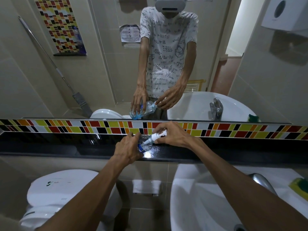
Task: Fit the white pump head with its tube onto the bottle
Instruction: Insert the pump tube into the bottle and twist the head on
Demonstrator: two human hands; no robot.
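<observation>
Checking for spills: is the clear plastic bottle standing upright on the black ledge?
No, the clear plastic bottle is tilted toward the right hand, gripped by the left hand.

The bottle (144, 144) carries a blue label showing the white letters "OFF"; the rest of the label is covered. Above the bottle, in the mirror, the reflected shirt (168, 52) bears handwritten-style mathematical formulas, mostly too small to read. The toilet tank lid (63, 185), left below the bottle, has a small illegible logo.
</observation>
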